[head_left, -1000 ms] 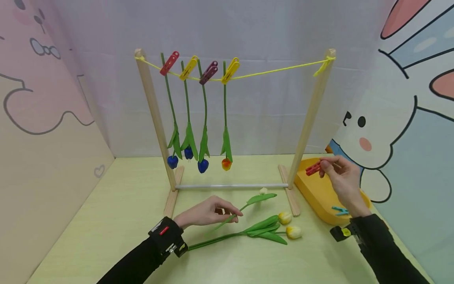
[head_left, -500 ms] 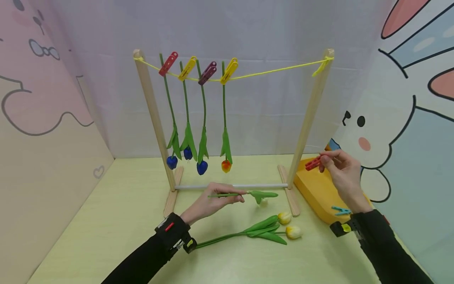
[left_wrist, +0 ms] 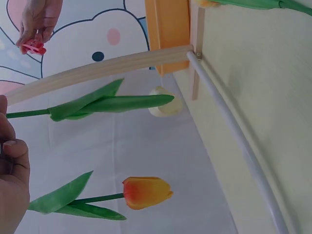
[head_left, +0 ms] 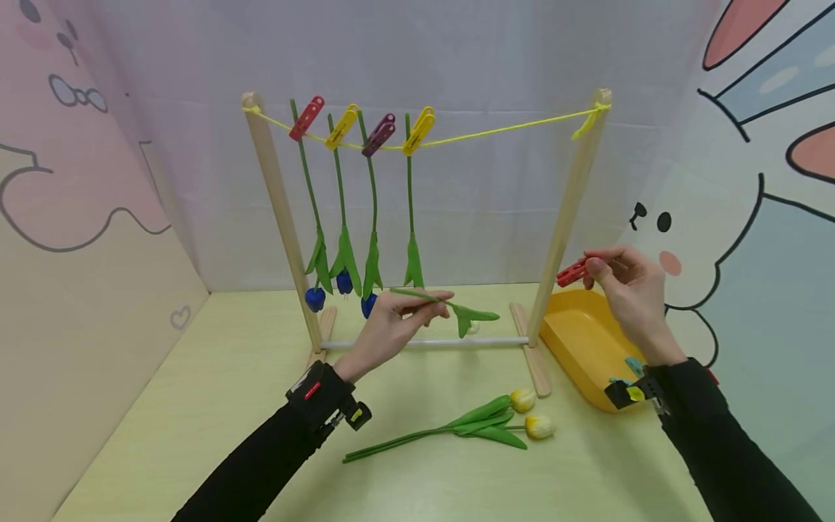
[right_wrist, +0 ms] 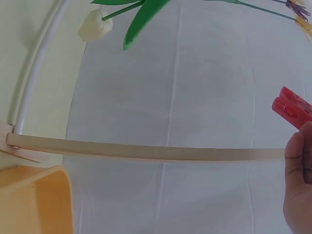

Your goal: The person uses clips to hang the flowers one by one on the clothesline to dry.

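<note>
My left hand (head_left: pixel 391 330) pinches the green stem of a white tulip (right_wrist: pixel 95 25), held roughly level in front of the rack with its bloom to the right. My right hand (head_left: pixel 626 297) pinches a red clothespin (head_left: pixel 572 272) above the yellow tray. A yellow line (head_left: pixel 509 132) runs between two wooden posts. From its left half several tulips hang upside down: blue ones (head_left: pixel 315 299) and an orange one (left_wrist: pixel 146 192), whose bloom my left hand hides in the head view. Red, yellow and purple clothespins (head_left: pixel 378 135) grip their stems.
Two yellow-white tulips (head_left: pixel 539 426) lie on the table before the rack. At the right stands the yellow tray (head_left: pixel 580 341) with a teal clothespin (head_left: pixel 634 366) in it. The rack's right post (head_left: pixel 567 217) and grey bottom bar (head_left: pixel 476 341) stand near the hands.
My left hand has lifted the white tulip from low over the table to in front of the hanging blooms. My right hand has risen slightly with the red clothespin.
</note>
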`<state>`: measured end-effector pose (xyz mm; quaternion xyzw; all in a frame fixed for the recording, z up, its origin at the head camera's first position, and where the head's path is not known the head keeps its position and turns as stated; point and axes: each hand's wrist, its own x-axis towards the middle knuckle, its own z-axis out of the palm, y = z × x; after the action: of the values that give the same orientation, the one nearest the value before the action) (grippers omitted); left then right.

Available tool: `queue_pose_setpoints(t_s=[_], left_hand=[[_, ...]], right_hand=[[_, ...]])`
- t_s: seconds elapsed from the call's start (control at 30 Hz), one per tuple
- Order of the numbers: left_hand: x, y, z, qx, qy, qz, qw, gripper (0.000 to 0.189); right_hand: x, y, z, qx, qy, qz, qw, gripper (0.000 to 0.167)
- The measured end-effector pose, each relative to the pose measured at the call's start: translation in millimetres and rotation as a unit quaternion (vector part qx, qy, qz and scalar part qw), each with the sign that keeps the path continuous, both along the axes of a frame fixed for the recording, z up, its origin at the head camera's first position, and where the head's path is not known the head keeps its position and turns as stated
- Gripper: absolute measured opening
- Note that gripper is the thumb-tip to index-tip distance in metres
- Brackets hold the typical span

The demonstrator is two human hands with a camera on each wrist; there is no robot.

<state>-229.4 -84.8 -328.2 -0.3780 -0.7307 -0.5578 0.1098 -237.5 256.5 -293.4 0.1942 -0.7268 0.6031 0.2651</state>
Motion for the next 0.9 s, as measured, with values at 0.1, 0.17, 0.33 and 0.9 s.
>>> queue_pose_setpoints(t_s=[0.1,0.17,0.33,0.9], left_hand=[[-6.2,5.5,8.1,0.004,0.032,0.019,0.9993,0.019],[-10.5,8.6,12.5,0.004,0.046,0.034,0.9984,0.017],[-20.2,14.7,23.8,-0.004,0.064,0.067,0.9957,0.017],[-44.8,26.9,51.9,-0.022,0.059,0.12,0.9907,0.024]], right_hand=[[-3.5,-3,11.5,0.021,0.01,-0.009,0.9997,0.014],[-5.8,-6,20.3,0.037,0.02,-0.017,0.999,0.013],[-13.1,-14,41.0,0.058,0.059,-0.025,0.9963,0.015],[-38.1,-53,85.3,0.083,0.168,-0.005,0.9823,0.017]])
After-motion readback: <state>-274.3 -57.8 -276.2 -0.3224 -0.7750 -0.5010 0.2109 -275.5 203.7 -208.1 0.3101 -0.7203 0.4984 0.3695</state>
